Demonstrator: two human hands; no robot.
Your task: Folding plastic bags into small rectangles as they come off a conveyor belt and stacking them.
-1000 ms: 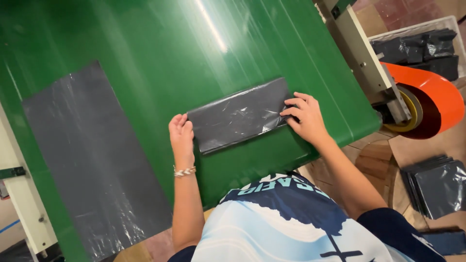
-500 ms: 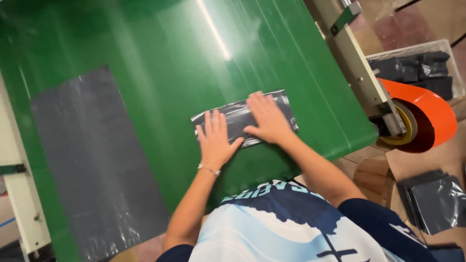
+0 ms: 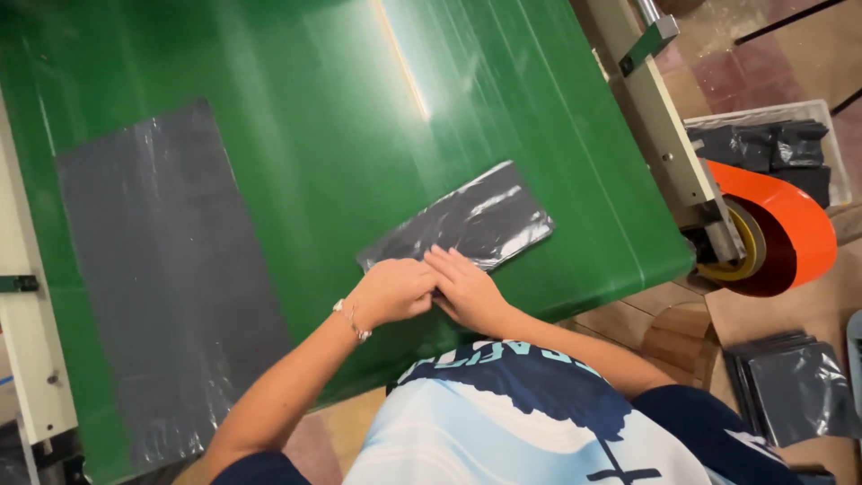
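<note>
- Green desk [image 3: 296, 81] fills the view, with a flat grey plastic sheet [image 3: 162, 278] lying on its left part.
- Left hand [image 3: 391, 292] rests on the near edge of a folded dark bag [image 3: 467, 220] — fingers curled down, pressing it.
- Right hand [image 3: 467, 292] touches the left one, fingers flat on the same bag, mid-desk.
- Orange roll [image 3: 781, 233] sits at the right — past the desk's edge.

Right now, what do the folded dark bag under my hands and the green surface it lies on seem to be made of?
The folded dark bag looks like thin grey-black plastic film: glossy, with crinkled streaks of light. The green surface seems a smooth rubbery or plastic belt with a sheen, since it reflects the lamp; its exact material stays open. Both hands press the bag's near edge.
</note>
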